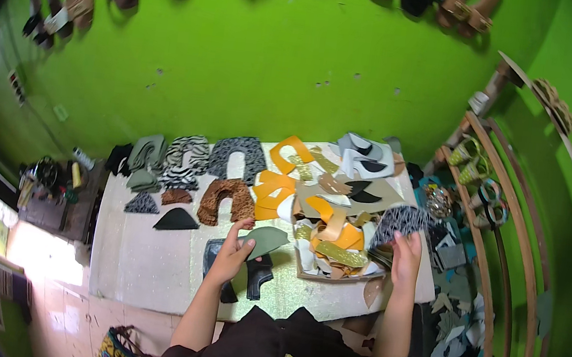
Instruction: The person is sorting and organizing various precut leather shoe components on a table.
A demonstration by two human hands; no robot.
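Observation:
My left hand (228, 255) is closed on an olive-green half-moon leather piece (267, 240), held over the table in front of me. Under it lie black cut pieces (259, 277). To the right, my right hand (405, 259) grips a black-and-white patterned piece (398, 223) above the edge of a shallow box (338, 280). Yellow, gold, tan and white scraps (339, 236) fill that box. Left of it, brown leopard-print horseshoe pieces (215, 202) and a dark green half-moon piece (177, 219) rest on the table.
Grey patterned (238, 150), zebra-print (188, 149) and green (148, 153) stacks line the table's (137, 282) far left side. A wooden rack (482, 235) with sandals stands at right, above piled scraps (449, 334). A bag (122, 351) sits on the floor at left.

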